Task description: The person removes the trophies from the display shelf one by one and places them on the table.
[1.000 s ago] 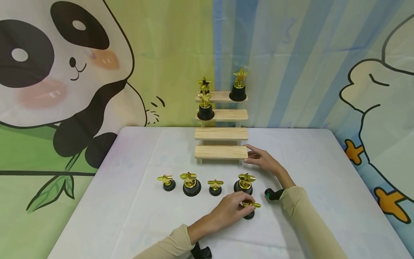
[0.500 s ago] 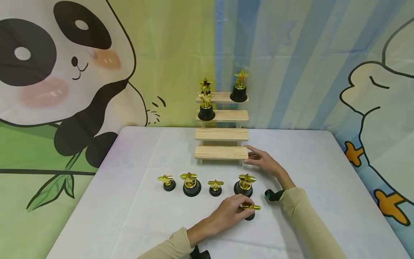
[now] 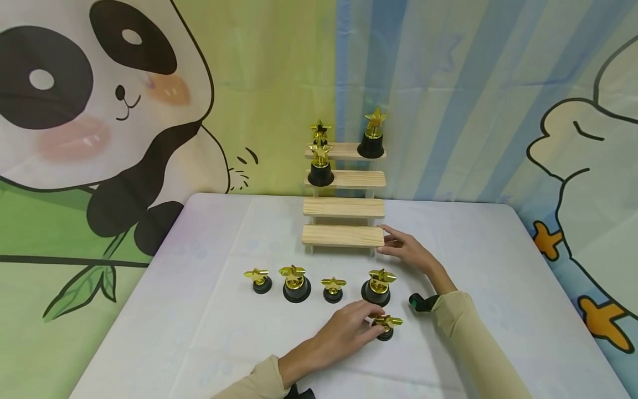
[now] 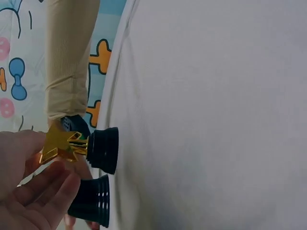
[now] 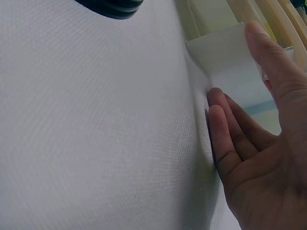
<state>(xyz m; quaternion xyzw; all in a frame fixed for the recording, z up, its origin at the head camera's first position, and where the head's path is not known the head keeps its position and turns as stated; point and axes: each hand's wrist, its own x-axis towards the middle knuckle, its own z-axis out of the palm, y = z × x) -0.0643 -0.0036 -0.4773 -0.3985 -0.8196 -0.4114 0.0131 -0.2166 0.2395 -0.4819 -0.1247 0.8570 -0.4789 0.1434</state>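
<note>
A small gold star trophy (image 3: 386, 326) on a black base stands on the white table (image 3: 199, 332) near its front. My left hand (image 3: 369, 320) lies beside it, fingers relaxed and loosely spread about the star (image 4: 60, 143), with no firm hold showing. My right hand (image 3: 394, 244) rests flat on the table at the right end of the lowest step of a wooden tiered stand (image 3: 343, 235). Its fingers are straight, and the thumb (image 5: 268, 52) lies against the stand's end (image 5: 225, 48).
A larger trophy (image 3: 379, 285) stands just behind the small one. Three more trophies (image 3: 295, 284) stand in a row to the left. Three trophies (image 3: 371, 138) stand on the stand's upper steps. A cartoon backdrop hangs behind the table.
My left hand held the small trophy's star, set it a little nearer the front, then loosened its fingers and drew back. The right hand has stayed by the stand.
</note>
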